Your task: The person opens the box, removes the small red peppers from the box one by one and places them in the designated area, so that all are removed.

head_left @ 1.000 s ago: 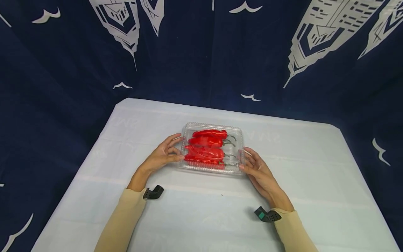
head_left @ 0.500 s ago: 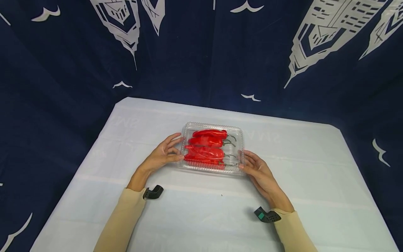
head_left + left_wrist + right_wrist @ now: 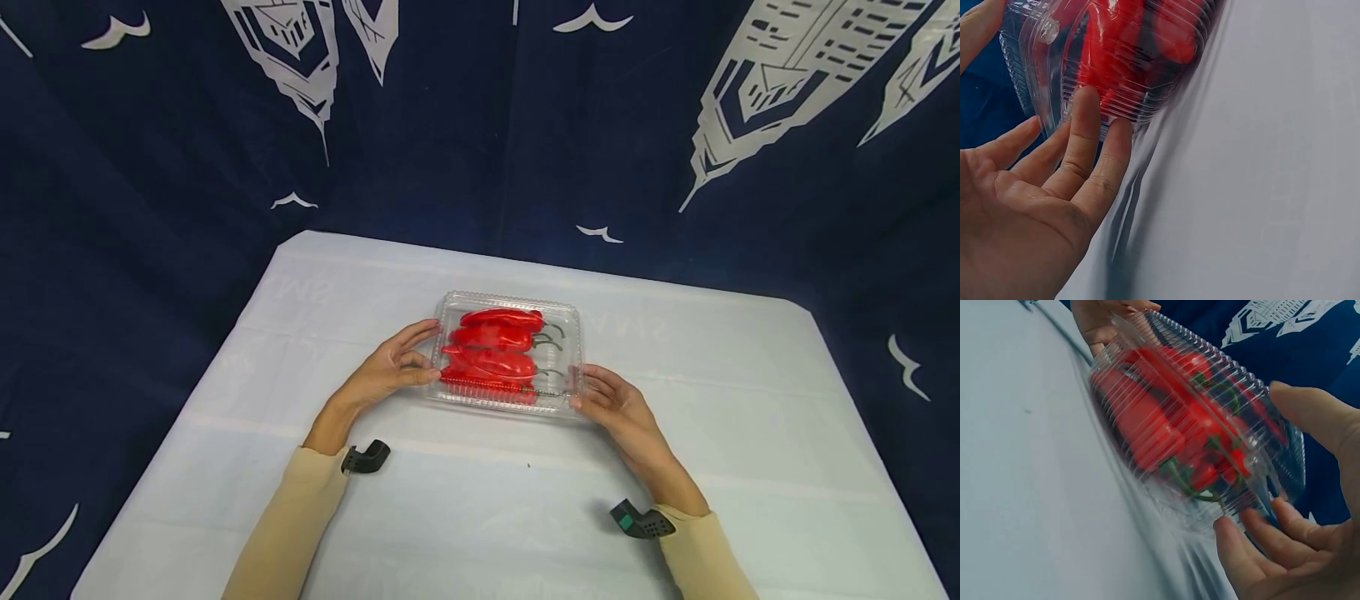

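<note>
On the left, our left hand [image 3: 393, 367] grasps one end of the clear box [image 3: 510, 300], thumb at the near corner and fingers against the end wall. We would do well to press only lightly there, since such thin plastic probably flexes, and to match that pressure on the right, where our right hand [image 3: 622, 408] grasps the opposite end near its front corner. Holding both ends level should stop the contents sliding. The box sits between the hands, over the middle of the white table [image 3: 465, 500]; whether its base fully touches, we cannot tell. It looks closed, with ribbed walls and a beaded rim, and through it we see glossy red peppers [image 3: 491, 362] lying side by side, their green stems [image 3: 1175, 472] toward our right.
</note>
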`<state>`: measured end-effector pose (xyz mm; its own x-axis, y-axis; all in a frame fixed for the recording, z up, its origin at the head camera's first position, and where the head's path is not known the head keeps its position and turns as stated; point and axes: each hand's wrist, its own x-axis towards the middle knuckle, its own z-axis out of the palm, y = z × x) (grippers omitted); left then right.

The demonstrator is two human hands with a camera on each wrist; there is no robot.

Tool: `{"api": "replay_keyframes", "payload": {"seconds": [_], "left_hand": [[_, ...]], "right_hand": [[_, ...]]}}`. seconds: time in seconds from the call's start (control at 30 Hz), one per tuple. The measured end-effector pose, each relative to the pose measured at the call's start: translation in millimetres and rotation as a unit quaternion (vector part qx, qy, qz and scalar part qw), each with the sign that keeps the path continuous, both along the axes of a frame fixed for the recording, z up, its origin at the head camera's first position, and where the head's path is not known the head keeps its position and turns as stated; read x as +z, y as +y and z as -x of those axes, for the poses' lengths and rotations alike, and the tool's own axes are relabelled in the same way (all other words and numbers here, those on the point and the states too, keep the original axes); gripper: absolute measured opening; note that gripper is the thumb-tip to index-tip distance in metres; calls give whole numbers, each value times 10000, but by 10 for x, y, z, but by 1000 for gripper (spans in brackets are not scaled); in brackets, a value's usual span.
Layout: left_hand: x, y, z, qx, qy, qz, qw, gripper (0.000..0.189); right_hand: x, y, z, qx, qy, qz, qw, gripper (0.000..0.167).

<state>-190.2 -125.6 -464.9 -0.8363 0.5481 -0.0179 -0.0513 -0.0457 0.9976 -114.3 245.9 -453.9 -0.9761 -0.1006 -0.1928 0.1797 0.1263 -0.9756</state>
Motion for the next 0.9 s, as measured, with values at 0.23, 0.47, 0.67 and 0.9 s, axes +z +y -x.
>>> {"api": "replay_keyframes", "payload": {"seconds": [0.23,0.47,0.67,0.9], "left_hand": [[2,0,-5,1,-66,31,10000,85],[12,17,1,13,-103,17,9999,83],[12,15,7,28,-87,40,10000,84],[-12,8,11,60,-105,97,9999,84]], "right_hand": [[-90,-17,-12,89,336,15,9994,75],[-138,-128,-40,-398,638,-250,9969,73],[-156,-193,-60,-595,915,-274,9937,70],[-177,-205,-87,-677,993,-530,9913,66]]}}
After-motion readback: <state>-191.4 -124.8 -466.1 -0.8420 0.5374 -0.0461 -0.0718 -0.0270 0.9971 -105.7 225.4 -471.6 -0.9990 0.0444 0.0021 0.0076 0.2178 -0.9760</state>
